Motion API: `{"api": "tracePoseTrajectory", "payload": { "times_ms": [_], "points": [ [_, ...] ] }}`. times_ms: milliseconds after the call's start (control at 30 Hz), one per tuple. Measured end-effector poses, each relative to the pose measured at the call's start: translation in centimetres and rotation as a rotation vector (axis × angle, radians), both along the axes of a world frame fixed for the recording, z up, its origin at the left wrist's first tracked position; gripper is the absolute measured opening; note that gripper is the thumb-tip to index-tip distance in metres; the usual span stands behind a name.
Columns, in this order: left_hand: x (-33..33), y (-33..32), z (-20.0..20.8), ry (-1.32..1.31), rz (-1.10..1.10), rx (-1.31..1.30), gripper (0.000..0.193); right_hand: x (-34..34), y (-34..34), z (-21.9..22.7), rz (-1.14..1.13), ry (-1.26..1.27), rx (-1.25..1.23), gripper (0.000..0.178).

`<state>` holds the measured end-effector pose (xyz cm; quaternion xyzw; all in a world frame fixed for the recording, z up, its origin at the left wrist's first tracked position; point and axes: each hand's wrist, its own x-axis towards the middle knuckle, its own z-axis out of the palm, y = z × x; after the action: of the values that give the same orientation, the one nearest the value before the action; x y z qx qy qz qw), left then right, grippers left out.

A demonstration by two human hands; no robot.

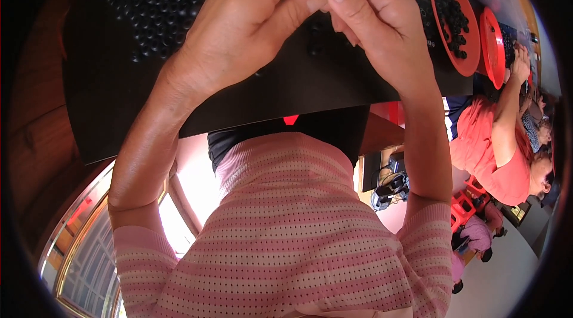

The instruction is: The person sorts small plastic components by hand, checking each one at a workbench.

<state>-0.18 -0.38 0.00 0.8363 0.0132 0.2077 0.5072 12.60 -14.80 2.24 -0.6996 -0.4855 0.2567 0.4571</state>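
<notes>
My left hand and my right hand meet at the top of the view, above a black tabletop. Both are closed, with thumb and fingertips pinched together and touching at the middle. Whatever sits between the fingertips is too small or too hidden to make out. Beyond and to the left of my left hand lies a wide spread of small black rings. A loose black ring rests on the table below my fingertips.
To the right of my right hand is an orange-red dish holding black rings. A second red dish stands beyond it. A person in a coral shirt works farther along on the right. Red stools stand behind.
</notes>
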Motion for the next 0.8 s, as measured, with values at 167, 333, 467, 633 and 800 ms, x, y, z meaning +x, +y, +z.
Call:
{"api": "tracePoseTrajectory", "payload": {
  "times_ms": [167,333,467,633,800],
  "points": [
    [0.1,0.3,-0.3,-0.027,0.010,-0.013,0.019,-0.1,-0.3,0.1,-0.069,0.133,0.016,0.026],
    [0.1,-0.2,0.2,0.048,0.051,0.048,0.013,0.8,-1.1,-0.7,-0.083,-0.031,0.000,0.018],
    [0.2,-0.5,0.5,0.122,0.090,0.293,0.011,1.7,-1.5,-1.0,0.004,-0.381,0.063,0.015],
    [0.4,-0.5,0.4,0.025,0.114,0.425,0.011,1.6,-2.1,0.1,-0.025,-0.451,0.018,0.018],
    [0.4,-0.6,3.0,0.008,0.114,0.400,0.006,1.4,-2.9,-0.6,0.018,-0.478,0.007,0.017]
  ]
}}
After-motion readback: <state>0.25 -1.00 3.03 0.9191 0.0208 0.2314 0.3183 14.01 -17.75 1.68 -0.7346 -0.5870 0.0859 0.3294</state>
